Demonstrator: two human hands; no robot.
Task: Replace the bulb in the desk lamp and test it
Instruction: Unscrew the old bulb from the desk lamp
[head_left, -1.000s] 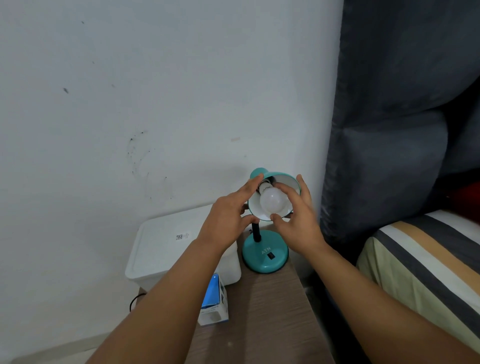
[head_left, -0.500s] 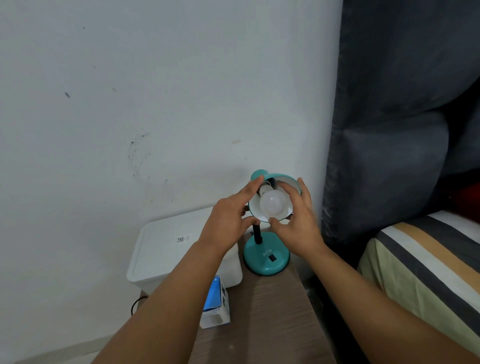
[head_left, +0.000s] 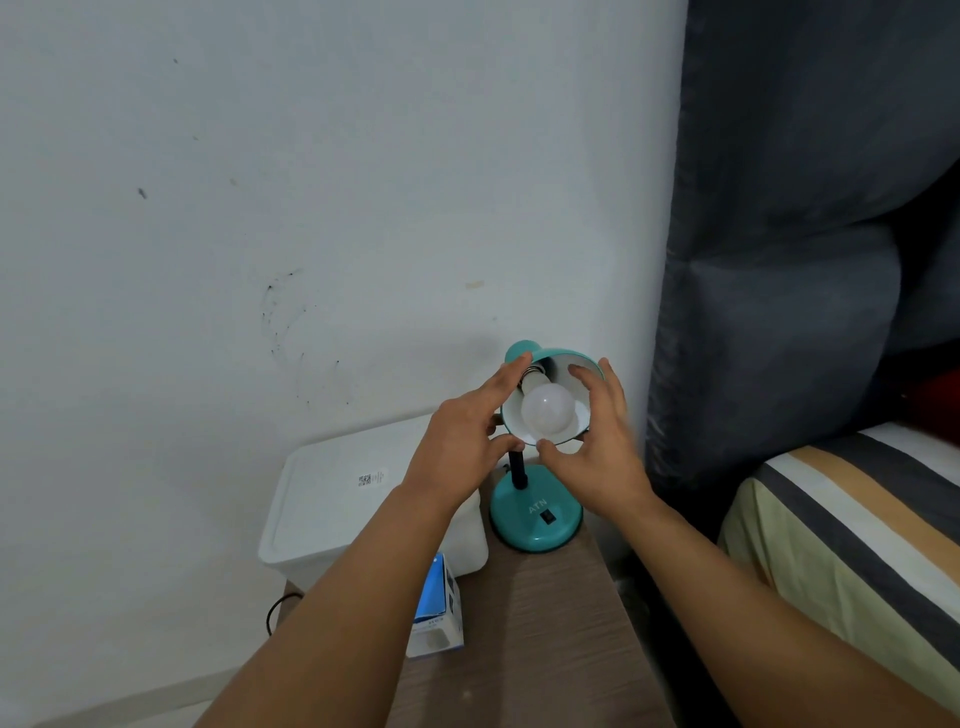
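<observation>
Bulb, white and round, sat screwed into the socket inside the lamp shade, between the two hands. Nearest the viewer, below the left forearm, a small blue and white box stood on the wooden counter. Farther on, the left hand cupped the shade's left rim, its forefinger lying along the upper edge and its thumb curled under the lower edge. The right hand was spread at the right of the shade, thumb tip touching the lower rim just below the bulb, fingers loosely curved beside the right rim; whether they touched it could not be told. Under the hands, the teal lamp base with a black switch rested on the counter. Left of the left hand sat a white lidded container. Right of the right hand lay a striped bed with a dark padded headboard. Behind everything rose a white wall.
</observation>
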